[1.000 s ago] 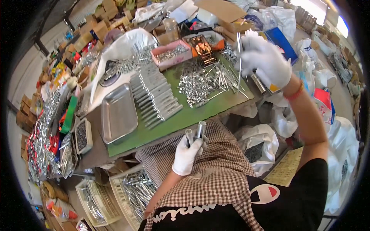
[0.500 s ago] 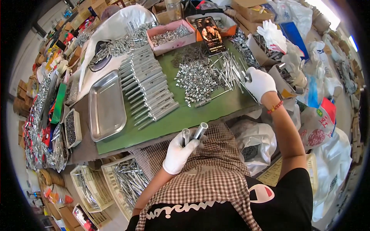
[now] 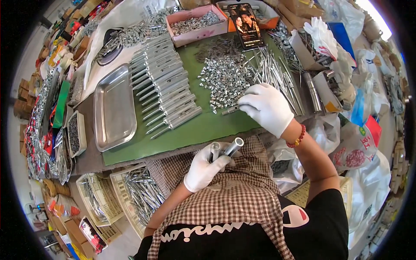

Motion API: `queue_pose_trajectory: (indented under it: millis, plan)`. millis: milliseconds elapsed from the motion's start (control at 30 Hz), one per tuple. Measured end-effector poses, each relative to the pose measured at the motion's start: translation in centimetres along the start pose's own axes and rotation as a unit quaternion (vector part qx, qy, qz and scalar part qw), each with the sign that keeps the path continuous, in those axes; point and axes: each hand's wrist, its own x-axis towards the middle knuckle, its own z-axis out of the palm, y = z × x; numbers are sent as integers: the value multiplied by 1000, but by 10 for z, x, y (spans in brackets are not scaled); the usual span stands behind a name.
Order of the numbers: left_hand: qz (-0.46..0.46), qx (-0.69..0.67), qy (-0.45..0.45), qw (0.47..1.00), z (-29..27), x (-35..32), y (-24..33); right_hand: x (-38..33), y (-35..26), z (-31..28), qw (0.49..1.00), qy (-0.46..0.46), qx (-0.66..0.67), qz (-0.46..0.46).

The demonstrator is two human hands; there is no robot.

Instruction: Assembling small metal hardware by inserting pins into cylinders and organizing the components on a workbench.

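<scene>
My gloved left hand (image 3: 205,168) is closed around two short metal tubes (image 3: 234,146), held upright with their open ends up, above my lap. My gloved right hand (image 3: 268,108) reaches over the table's near right part. Its thumb and fingers are pinched at a thin metal rod with a thicker cylindrical end (image 3: 231,110), which lies by the near side of a heap of small shiny metal fittings (image 3: 225,80); most of the rod is hidden under the glove. Just beyond the hand, loose thin metal rods (image 3: 281,80) are piled. Left of the heap lies a row of tubes with rods sticking out (image 3: 167,86).
An oblong steel tray (image 3: 115,110) rests on the left of the green mat (image 3: 195,132). At the back stand a pink box of small parts (image 3: 197,24) and a propped phone (image 3: 246,26). Baskets of metal pieces (image 3: 138,193) sit below the table's left edge.
My right hand has come left and nearer from the rod pile to the rod with the thicker end. My left hand keeps hold of the two tubes.
</scene>
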Motion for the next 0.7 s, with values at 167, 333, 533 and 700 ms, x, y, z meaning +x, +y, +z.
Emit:
queue_pose_trajectory:
  millis: [167, 333, 533, 700]
  plan:
    - [-15, -18, 13, 1000, -3, -5, -2, -2, -6, 4, 999, -29, -26, 0]
    - [13, -22, 16, 1000, 0, -8, -2, -6, -19, -1, 995, -92, -49, 4]
    - [13, -8, 56, 998, 0, -8, 1, -8, -22, -1, 993, -97, -66, 14]
    - [72, 17, 88, 993, -6, -11, 12, 3, -45, -43, 992, 23, 89, 88]
